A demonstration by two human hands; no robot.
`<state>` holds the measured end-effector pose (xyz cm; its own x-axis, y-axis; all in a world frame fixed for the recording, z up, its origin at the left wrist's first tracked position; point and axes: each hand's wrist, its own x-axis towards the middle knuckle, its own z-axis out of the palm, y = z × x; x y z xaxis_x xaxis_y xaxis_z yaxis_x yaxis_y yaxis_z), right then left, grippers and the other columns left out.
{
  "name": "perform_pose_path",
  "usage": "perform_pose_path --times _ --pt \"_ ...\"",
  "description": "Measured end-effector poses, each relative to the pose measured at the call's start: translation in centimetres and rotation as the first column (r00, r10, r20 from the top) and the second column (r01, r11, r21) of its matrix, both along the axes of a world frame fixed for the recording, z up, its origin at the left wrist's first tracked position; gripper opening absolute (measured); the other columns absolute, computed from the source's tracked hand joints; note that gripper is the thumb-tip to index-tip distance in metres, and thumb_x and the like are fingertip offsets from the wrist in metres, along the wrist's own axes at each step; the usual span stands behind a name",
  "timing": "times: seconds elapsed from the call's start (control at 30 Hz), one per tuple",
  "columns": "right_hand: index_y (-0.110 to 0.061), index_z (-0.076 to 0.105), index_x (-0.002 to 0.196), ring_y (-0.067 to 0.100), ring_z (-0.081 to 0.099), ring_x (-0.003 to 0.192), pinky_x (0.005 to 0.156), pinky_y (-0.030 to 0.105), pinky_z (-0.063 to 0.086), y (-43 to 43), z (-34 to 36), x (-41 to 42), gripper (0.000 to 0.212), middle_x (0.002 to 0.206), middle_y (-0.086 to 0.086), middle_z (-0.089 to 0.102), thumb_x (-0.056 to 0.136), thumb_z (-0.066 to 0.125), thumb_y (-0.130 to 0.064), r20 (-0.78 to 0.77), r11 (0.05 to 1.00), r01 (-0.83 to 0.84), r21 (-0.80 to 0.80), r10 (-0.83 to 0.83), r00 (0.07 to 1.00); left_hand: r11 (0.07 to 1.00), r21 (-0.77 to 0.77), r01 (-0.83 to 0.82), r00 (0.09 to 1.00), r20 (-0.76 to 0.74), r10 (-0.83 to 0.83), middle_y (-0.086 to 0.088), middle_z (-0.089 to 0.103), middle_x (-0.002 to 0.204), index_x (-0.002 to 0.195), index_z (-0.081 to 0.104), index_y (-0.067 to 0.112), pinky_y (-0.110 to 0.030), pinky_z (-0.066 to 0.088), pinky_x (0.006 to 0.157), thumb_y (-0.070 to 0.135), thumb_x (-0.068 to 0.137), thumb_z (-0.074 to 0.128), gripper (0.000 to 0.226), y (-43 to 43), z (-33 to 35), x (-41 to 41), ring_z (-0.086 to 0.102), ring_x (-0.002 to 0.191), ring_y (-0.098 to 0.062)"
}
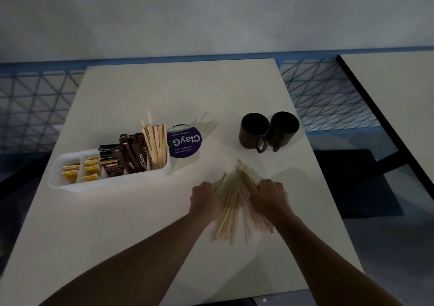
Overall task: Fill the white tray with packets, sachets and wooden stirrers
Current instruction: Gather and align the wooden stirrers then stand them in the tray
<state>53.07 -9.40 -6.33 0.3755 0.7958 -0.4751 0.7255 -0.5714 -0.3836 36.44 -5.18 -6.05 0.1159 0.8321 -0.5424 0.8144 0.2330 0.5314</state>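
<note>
White tray point(108, 183): long, of white plastic with rounded ends and several compartments; it stands on the left part of the table point(141, 230).
Yellow sachets point(90, 170): small and flat, they lie in the left compartments of the tray.
Dark packet point(110, 162): black with a red label and a gold band; it stands upright in the middle of the tray.
Brown stick sachets point(136, 153): narrow, with white letters; they lean upright just to the right of the dark packet.
Stirrers in tray point(156, 146): pale, thin wooden sticks standing upright in the right end compartment; a few rise above the others.
Loose stirrers point(234, 202): a fanned heap of the same pale sticks on the table, well apart from the tray, between the two hands.
Left hand point(205, 200): fingers curled, it grips the left side of the loose stirrers.
Right hand point(267, 197): fingers curled, it grips the right side of the heap.
Purple round label point(185, 143): just beside the right end of the tray.
Two dark mugs point(254, 132): side by side, touching, behind the heap.
</note>
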Motion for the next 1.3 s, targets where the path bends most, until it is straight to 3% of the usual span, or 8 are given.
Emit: perform_pose_path --times 0.23,0.47,0.57,0.67,0.87,0.97,1.1,1.3 --pt "-0.016 0.040 0.061 0.021 0.047 0.067 0.048 0.022 0.027 -0.4 0.8 0.6 0.027 0.086 0.010 0.050 0.084 0.051 -0.008 0.026 0.996 -0.022 0.084 0.020 0.999 0.999 -0.032 0.015 0.997 0.080 -0.012 0.001 0.057 0.086 0.111 0.058 0.005 -0.014 0.037 0.047 0.016 0.096 0.053 0.019 0.6 1.0 -0.7 0.056 0.071 -0.010" --pt "-0.014 0.039 0.065 0.019 0.042 0.070 0.053 0.017 0.024 0.0 2.1 0.4 0.027 0.083 0.008 0.042 0.088 0.046 -0.001 0.014 0.986 -0.093 0.138 0.092 0.996 0.990 -0.124 -0.063 0.968 0.236 0.092 -0.013 0.064 0.113 0.119 0.059 0.009 -0.028 0.047 0.069 0.024 0.101 0.036 0.033 1.7 1.9 -0.7 0.062 0.096 -0.025" --pt "-0.009 0.042 0.066 0.026 0.048 0.075 0.054 0.023 0.028 0.9 2.8 -0.3 0.023 0.074 0.007 0.046 0.086 0.045 0.001 -0.005 0.981 -0.132 0.142 0.135 0.991 0.982 -0.149 -0.114 0.930 0.331 0.158 -0.009 0.064 0.103 0.117 0.062 0.012 -0.029 0.046 0.071 0.022 0.102 0.035 0.032 2.5 2.7 -1.0 0.063 0.097 -0.027" --pt "-0.013 0.048 0.067 0.023 0.056 0.070 0.055 0.024 0.037 1.9 3.6 -1.3 0.026 0.073 0.004 0.056 0.090 0.044 -0.001 -0.088 0.987 -0.104 0.123 0.115 0.989 0.966 -0.209 -0.155 0.880 0.415 0.231 -0.003 0.059 0.081 0.109 0.064 0.011 -0.024 0.043 0.060 0.018 0.102 0.038 0.028 3.5 3.8 -1.6 0.055 0.071 -0.016" --pt "-0.019 0.068 0.102 0.016 0.064 0.073 0.055 0.021 0.045 4.7 4.6 -4.6 0.028 0.094 0.000 0.069 0.096 0.045 -0.004 -0.309 0.977 0.063 0.206 0.004 0.951 0.908 -0.339 -0.246 0.697 0.590 0.408 -0.007 0.057 0.071 0.097 0.065 0.002 -0.027 0.047 0.061 0.011 0.100 0.048 0.019 5.3 6.1 -3.5 0.054 0.064 -0.015" --pt "-0.019 0.070 0.096 0.020 0.062 0.073 0.064 0.032 0.050 6.5 5.1 -6.4 0.034 0.086 0.004 0.069 0.092 0.045 0.004 -0.457 0.945 0.180 0.272 -0.038 0.889 0.889 -0.353 -0.291 0.613 0.645 0.457 -0.008 0.059 0.073 0.102 0.063 -0.003 -0.031 0.054 0.068 0.008 0.100 0.050 0.018 6.1 7.1 -4.7 0.058 0.065 -0.017" --pt "-0.019 0.075 0.092 0.021 0.058 0.069 0.065 0.032 0.049 8.6 6.8 -9.2 0.035 0.074 0.006 0.068 0.094 0.051 0.007 -0.689 0.887 0.358 0.291 -0.066 0.722 0.886 -0.312 -0.344 0.548 0.699 0.459 -0.016 0.064 0.082 0.099 0.066 -0.003 -0.041 0.058 0.080 0.005 0.096 0.056 0.014 7.2 8.4 -6.6 0.065 0.071 -0.025" --pt "-0.008 0.071 0.108 0.034 0.073 0.095 0.086 0.051 0.059 12.0 8.7 -13.0 0.028 0.102 0.017 0.074 0.098 0.047 0.003 -0.861 0.872 0.417 0.257 0.011 0.509 0.884 -0.133 -0.448 0.542 0.747 0.386 -0.012 0.073 0.090 0.100 0.071 0.002 -0.036 0.061 0.076 0.004 0.095 0.057 0.015 9.3 9.6 -9.7 0.072 0.085 -0.026"
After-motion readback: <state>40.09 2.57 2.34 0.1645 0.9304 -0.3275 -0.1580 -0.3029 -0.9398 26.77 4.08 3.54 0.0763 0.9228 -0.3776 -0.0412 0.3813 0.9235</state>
